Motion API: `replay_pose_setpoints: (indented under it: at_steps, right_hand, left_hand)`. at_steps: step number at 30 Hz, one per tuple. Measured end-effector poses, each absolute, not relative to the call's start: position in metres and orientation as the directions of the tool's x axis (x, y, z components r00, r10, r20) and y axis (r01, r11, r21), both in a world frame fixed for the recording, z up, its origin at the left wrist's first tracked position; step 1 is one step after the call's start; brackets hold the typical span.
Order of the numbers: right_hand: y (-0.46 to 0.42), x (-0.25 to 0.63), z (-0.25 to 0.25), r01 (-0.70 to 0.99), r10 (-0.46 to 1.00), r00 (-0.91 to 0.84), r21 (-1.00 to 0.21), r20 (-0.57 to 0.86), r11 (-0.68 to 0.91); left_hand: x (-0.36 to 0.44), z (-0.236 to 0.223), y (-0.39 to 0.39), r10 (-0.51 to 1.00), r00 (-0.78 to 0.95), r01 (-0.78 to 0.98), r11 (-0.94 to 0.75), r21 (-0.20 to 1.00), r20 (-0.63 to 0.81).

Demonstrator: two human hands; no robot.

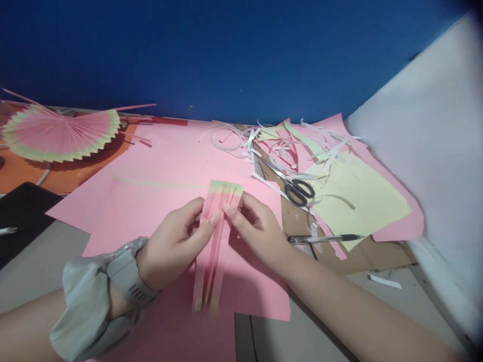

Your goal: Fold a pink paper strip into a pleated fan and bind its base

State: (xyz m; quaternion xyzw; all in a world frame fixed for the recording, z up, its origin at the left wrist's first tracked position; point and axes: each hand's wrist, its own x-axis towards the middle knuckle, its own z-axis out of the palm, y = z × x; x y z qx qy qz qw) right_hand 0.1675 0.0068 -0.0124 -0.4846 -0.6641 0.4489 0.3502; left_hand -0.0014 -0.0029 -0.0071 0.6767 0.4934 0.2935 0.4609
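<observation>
A pleated strip of pink paper (210, 251) with green and yellow ends stands lengthwise between my two hands. My left hand (177, 239) pinches its left side, thumb on the front folds and fingers behind. From the right, my right hand (260, 226) grips the upper part, its thumb tip close to the left thumb. Pink paper sheets (162, 156) lie beneath both hands. A finished-looking paper fan (64, 133), pink with a green and yellow zigzag rim, is spread out at the far left.
Black-handled scissors (298, 191) lie right of my hands, with a pen (326, 239) nearer me. Curled paper scraps (279, 151) and a pale yellow sheet (362, 196) are heaped at the right. A blue wall (234, 55) rises behind; a dark flat object (28, 211) sits at left.
</observation>
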Motion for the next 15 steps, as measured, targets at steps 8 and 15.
replay_pose_setpoints:
  at_steps: [8,15]
  right_hand:
    - [0.0072,0.1678,-0.0141,0.286,0.961,-0.278,-0.954,0.008,0.091]
    - [0.0083,0.169,-0.0145,0.343,0.95,-0.312,-0.931,0.01,0.122]
  left_hand:
    - [0.002,-0.002,-0.0017,0.95,0.3,0.361,-0.031,0.932,-0.085]
    - [0.0022,-0.0014,-0.0011,0.946,0.315,0.368,-0.046,0.929,-0.078]
